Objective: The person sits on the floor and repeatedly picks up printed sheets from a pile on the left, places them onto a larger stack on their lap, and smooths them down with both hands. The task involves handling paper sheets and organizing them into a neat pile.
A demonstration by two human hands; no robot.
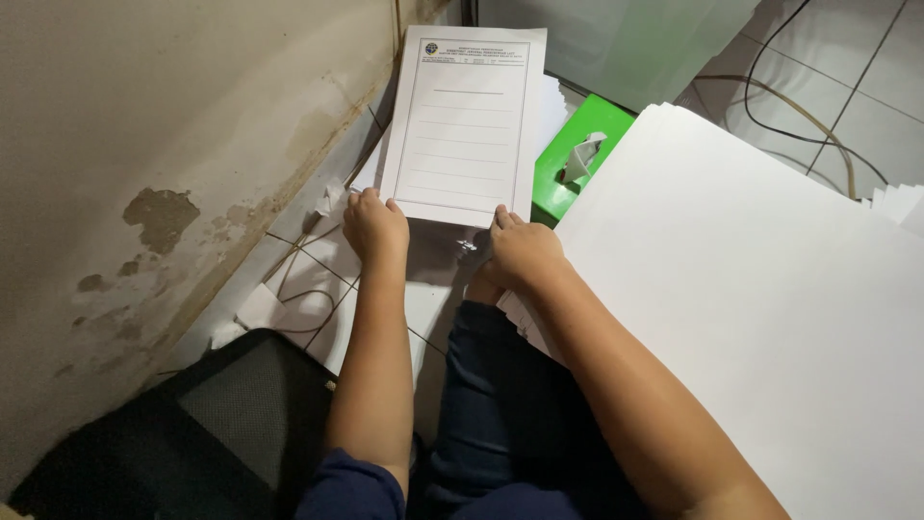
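Note:
I hold a white printed sheet (467, 120) with ruled lines and a border out in front of me, above the tiled floor. My left hand (373, 226) grips its lower left corner. My right hand (522, 252) pinches its lower right corner. The sheet stands nearly flat toward the camera, its top edge near the wall. My legs in dark blue trousers (491, 414) lie below my arms.
A large stack of blank white sheets (770, 289) fills the right side. A green tissue box (577, 159) sits behind the held sheet. A stained wall (144, 173) runs along the left. Cables (818, 125) cross the tiles. A dark mesh object (212, 424) lies lower left.

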